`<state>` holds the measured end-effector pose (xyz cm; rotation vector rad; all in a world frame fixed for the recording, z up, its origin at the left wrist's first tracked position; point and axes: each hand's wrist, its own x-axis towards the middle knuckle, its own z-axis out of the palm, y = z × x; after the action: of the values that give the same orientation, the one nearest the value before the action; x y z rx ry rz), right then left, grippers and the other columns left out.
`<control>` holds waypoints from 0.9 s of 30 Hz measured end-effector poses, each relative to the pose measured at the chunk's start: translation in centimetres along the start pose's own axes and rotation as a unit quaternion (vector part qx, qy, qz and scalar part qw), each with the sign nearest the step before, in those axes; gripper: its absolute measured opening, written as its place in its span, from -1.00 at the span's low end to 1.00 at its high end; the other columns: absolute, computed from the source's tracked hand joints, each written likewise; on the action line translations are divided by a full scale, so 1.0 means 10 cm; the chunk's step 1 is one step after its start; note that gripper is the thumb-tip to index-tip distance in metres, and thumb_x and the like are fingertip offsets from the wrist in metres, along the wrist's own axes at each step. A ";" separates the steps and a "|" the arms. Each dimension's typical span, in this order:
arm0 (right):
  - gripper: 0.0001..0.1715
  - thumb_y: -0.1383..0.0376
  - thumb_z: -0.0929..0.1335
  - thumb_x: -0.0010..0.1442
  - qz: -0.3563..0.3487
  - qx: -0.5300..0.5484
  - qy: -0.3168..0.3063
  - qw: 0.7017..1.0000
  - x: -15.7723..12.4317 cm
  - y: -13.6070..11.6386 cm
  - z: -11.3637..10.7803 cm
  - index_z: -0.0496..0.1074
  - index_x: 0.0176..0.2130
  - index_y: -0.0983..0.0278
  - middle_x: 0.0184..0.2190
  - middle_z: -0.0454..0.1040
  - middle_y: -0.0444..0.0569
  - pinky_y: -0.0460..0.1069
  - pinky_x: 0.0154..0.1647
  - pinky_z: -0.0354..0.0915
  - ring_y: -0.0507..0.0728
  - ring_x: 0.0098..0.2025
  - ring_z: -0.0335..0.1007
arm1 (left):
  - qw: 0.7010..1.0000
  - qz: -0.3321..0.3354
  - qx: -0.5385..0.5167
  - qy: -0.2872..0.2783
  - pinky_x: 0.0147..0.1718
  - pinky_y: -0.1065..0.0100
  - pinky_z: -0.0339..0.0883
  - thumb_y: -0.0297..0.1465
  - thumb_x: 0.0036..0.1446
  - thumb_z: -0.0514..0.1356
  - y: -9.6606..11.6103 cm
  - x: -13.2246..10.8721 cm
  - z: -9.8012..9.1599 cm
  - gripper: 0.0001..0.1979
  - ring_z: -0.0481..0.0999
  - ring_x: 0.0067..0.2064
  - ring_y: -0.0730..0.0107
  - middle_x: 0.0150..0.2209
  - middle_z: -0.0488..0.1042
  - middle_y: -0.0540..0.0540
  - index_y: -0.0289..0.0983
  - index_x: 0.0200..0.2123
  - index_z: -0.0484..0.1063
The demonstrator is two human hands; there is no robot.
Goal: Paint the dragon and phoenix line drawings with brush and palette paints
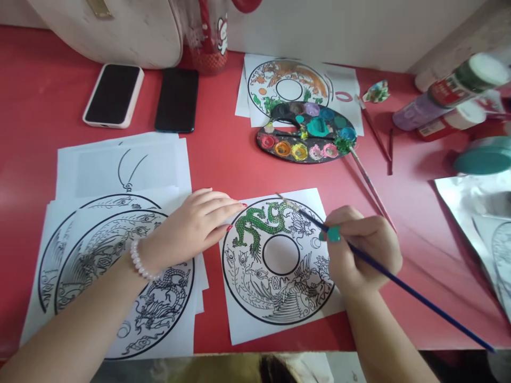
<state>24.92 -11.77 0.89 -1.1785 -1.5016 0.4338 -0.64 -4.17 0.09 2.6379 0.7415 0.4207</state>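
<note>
My right hand (361,250) pinches a paintbrush with a long blue handle (415,294). The bristles meet the upper part of a printed sheet (241,330), near the green-painted body of a dragon (250,221). On that sheet a ring design also holds a phoenix (287,300) in bare black outline. My left hand (199,221) lies flat with fingers stretched out, its fingertips at the sheet's upper left edge. Beneath the left wrist is a pile of similar printed sheets (167,340). Beyond the sheet sits a black paint palette (297,136) with several coloured wells.
A second brush (371,183) leans on the palette, which overlaps a partly painted sheet (347,80). Two phones (114,96) lie at the back left near a white bag (115,32) and a clear cup (207,48). Paint bottles (459,88) and a teal-lidded jar (485,154) crowd the right.
</note>
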 end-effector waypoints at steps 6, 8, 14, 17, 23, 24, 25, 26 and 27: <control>-0.90 0.41 0.32 0.07 0.100 -0.150 0.130 0.975 0.12 0.27 -0.10 0.28 -0.35 0.24 -0.42 0.40 -0.09 0.01 -0.38 0.29 0.08 -0.38 0.38 | 1.000 0.020 0.009 0.018 0.04 0.09 0.27 -0.46 0.30 0.04 -0.01 0.00 0.01 -0.70 0.39 0.03 0.26 -0.03 0.44 -0.15 -0.27 0.08 0.28; -0.92 0.38 0.31 0.07 0.112 -0.177 0.173 0.962 0.17 0.40 -0.17 0.30 -0.34 0.25 -0.41 0.40 -0.09 0.03 -0.35 0.28 0.09 -0.37 0.37 | 0.999 0.024 0.015 0.022 0.04 0.06 0.26 -0.45 0.30 0.02 -0.02 -0.01 0.02 -0.71 0.38 0.05 0.25 -0.02 0.44 -0.14 -0.26 0.08 0.28; -0.91 0.29 0.32 0.11 0.149 -0.184 0.232 0.944 0.28 0.71 -0.33 0.32 -0.33 0.27 -0.39 0.39 -0.08 0.01 -0.32 0.24 0.07 -0.35 0.33 | 0.999 0.029 0.015 0.021 0.06 -0.01 0.24 -0.46 0.31 0.00 -0.04 -0.02 0.04 -0.67 0.34 0.09 0.24 0.03 0.42 -0.11 -0.19 0.12 0.25; -0.91 0.29 0.31 0.10 0.159 -0.181 0.243 0.940 0.31 0.76 -0.34 0.32 -0.34 0.28 -0.41 0.37 -0.09 0.01 -0.32 0.22 0.06 -0.37 0.29 | 0.999 0.031 0.015 0.019 0.06 -0.01 0.25 -0.46 0.30 0.01 -0.05 -0.02 0.05 -0.67 0.34 0.09 0.23 0.03 0.42 -0.10 -0.21 0.12 0.25; -0.91 0.30 0.30 0.10 0.165 -0.172 0.216 0.947 0.31 0.76 -0.33 0.31 -0.33 0.27 -0.42 0.36 -0.11 -0.01 -0.33 0.21 0.05 -0.38 0.28 | 0.999 0.031 0.021 0.021 0.06 0.03 0.27 -0.47 0.28 0.02 -0.05 -0.01 0.04 -0.67 0.35 0.09 0.25 0.03 0.42 -0.12 -0.22 0.10 0.26; -0.91 0.30 0.29 0.09 0.165 -0.177 0.212 0.947 0.31 0.75 -0.33 0.31 -0.32 0.27 -0.42 0.37 -0.11 -0.01 -0.34 0.20 0.04 -0.39 0.27 | 0.999 0.032 0.023 0.022 0.06 0.03 0.27 -0.47 0.28 0.03 -0.05 -0.01 0.04 -0.67 0.35 0.09 0.25 0.03 0.42 -0.12 -0.21 0.10 0.26; -0.90 0.29 0.29 0.10 0.164 -0.182 0.208 0.947 0.31 0.75 -0.32 0.31 -0.32 0.27 -0.41 0.37 -0.11 -0.01 -0.35 0.20 0.04 -0.40 0.26 | 0.999 0.033 0.024 0.023 0.06 0.03 0.27 -0.47 0.28 0.03 -0.05 -0.01 0.04 -0.66 0.35 0.08 0.26 0.02 0.42 -0.11 -0.20 0.11 0.26; -0.90 0.29 0.29 0.10 0.160 -0.187 0.205 0.947 0.31 0.75 -0.32 0.31 -0.32 0.27 -0.41 0.37 -0.11 -0.01 -0.36 0.20 0.03 -0.40 0.25 | 0.999 0.034 0.026 0.024 0.06 0.03 0.27 -0.48 0.27 0.02 -0.05 -0.01 0.04 -0.66 0.35 0.08 0.26 0.02 0.42 -0.10 -0.19 0.11 0.26; -0.90 0.29 0.28 0.10 0.155 -0.192 0.203 0.948 0.31 0.74 -0.32 0.31 -0.32 0.27 -0.41 0.38 -0.11 -0.01 -0.36 0.20 0.03 -0.41 0.25 | 0.999 0.035 0.027 0.024 0.06 0.03 0.27 -0.48 0.27 0.02 -0.05 -0.01 0.04 -0.65 0.36 0.08 0.26 0.01 0.42 -0.10 -0.19 0.11 0.26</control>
<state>31.36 -6.98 -2.39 -1.7077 -1.0681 0.0874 -0.78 -3.94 -0.49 2.7204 0.6859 0.4923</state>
